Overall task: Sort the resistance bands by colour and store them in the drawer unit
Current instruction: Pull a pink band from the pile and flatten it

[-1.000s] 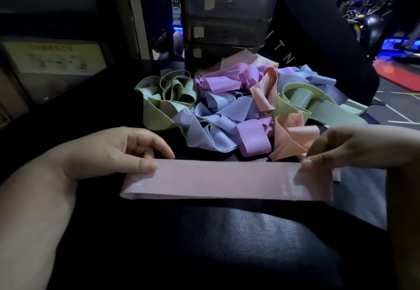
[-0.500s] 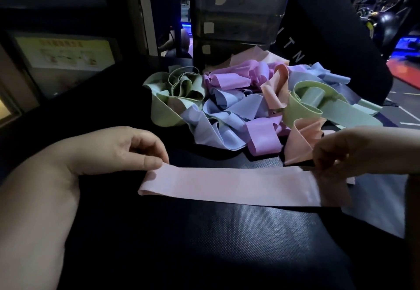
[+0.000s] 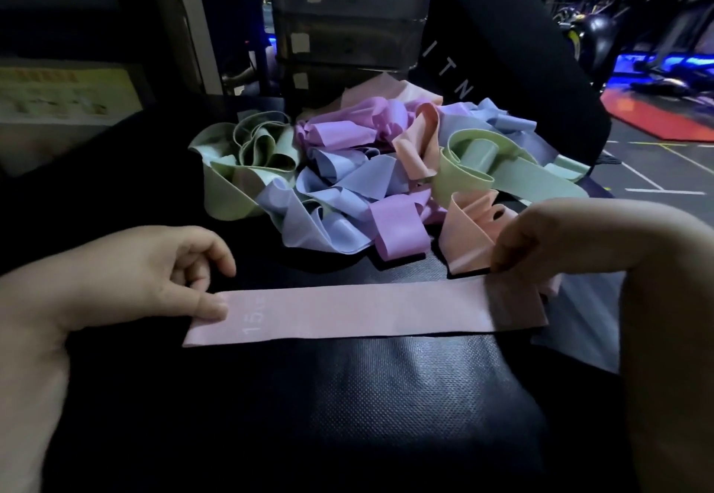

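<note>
The drawer unit [image 3: 347,9] stands behind the pile [image 3: 340,191], and our pink band [image 3: 347,314] lies flat just before it. Our left hand [image 3: 147,272] pins one end under the thumb with its fingers [image 3: 222,260] loosely curled, and our right hand [image 3: 560,237] pinches the other end — tug harder and, we judge, the pinned end slips.

smooth matt rubbery pink band [image 3: 347,312] on textured black pad [image 3: 386,396].
</note>
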The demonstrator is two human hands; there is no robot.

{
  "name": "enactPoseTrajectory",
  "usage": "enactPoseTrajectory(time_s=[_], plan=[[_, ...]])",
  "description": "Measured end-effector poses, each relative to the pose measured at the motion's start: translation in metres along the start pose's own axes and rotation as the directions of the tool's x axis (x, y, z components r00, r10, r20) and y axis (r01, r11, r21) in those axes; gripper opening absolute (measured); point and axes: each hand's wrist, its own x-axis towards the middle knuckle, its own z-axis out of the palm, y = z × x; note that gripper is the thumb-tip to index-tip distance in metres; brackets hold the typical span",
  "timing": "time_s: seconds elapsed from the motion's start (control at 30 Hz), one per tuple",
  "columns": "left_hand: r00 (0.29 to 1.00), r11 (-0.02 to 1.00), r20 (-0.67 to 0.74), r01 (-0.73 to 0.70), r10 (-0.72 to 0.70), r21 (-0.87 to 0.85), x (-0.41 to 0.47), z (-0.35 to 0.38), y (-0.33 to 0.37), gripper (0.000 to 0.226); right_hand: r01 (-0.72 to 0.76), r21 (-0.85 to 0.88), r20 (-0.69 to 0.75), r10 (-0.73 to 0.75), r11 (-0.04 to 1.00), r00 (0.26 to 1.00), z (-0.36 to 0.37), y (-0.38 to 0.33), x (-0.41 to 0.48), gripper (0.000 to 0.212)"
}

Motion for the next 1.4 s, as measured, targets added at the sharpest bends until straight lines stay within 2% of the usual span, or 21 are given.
enactPoseTrajectory(time_s=[0.1, 0.27, 0.37, 0.5, 0.67, 0.8, 0.93, 1.17, 1.27, 1.37, 1.4], plan=[[0.998, 0.999, 0.064, -0.014, 0.016, -0.039, -0.002, -0.004, -0.001, 0.066, 0.037, 0.022, 0.004, -0.037, 0.999, 0.999, -0.002, -0.002, -0.004, 0.003], [0.98, 0.994, 0.197, -0.012, 0.034, -0.112, -0.011, -0.018, -0.005, 0.044, 0.14, 0.172, 0.059, -0.152, 0.975, 0.987, -0.008, -0.009, -0.018, 0.009], [0.965, 0.992, 0.262, 0.032, 0.001, -0.124, -0.011, -0.015, -0.002, 0.041, 0.109, 0.15, 0.128, -0.128, 0.983, 0.983, -0.005, -0.013, -0.018, 0.012], [0.969, 0.989, 0.247, 0.041, -0.004, -0.142, -0.01, -0.014, -0.001, 0.049, 0.037, 0.023, 0.15, -0.04, 0.999, 0.988, 0.0, -0.017, -0.01, 0.009], [0.964, 0.967, 0.267, 0.05, 0.019, -0.249, -0.016, -0.021, -0.002, 0.043, 0.053, 0.171, 0.12, -0.074, 0.984, 0.99, -0.008, -0.015, -0.018, 0.012], [0.954, 0.977, 0.298, 0.083, -0.02, -0.198, -0.014, -0.016, 0.0, 0.046, 0.004, 0.093, 0.186, -0.021, 0.996, 0.982, -0.003, -0.018, -0.015, 0.005], [0.967, 0.988, 0.249, 0.082, -0.048, -0.129, -0.009, -0.01, -0.001, 0.051, -0.057, -0.04, 0.193, 0.063, 0.998, 0.979, 0.003, -0.022, -0.005, 0.015], [0.983, 0.994, 0.18, 0.042, -0.023, -0.104, -0.002, -0.006, -0.007, 0.055, -0.131, 0.01, 0.171, 0.127, 0.991, 0.977, 0.004, -0.018, -0.003, 0.02], [0.98, 0.992, 0.198, 0.052, -0.029, -0.111, -0.003, -0.005, -0.003, 0.051, -0.119, 0.026, 0.17, 0.113, 0.993, 0.979, 0.004, -0.017, -0.004, 0.026], [0.976, 0.985, 0.203, 0.105, -0.076, -0.136, -0.004, -0.003, 0.007, 0.027, -0.107, 0.069, 0.154, 0.095, 0.992, 0.983, 0.0, -0.013, -0.008, 0.025], [0.976, 0.984, 0.199, 0.116, -0.088, -0.136, -0.005, -0.003, 0.009, 0.027, -0.094, 0.105, 0.142, 0.079, 0.99, 0.987, -0.002, -0.011, -0.009, 0.028]])
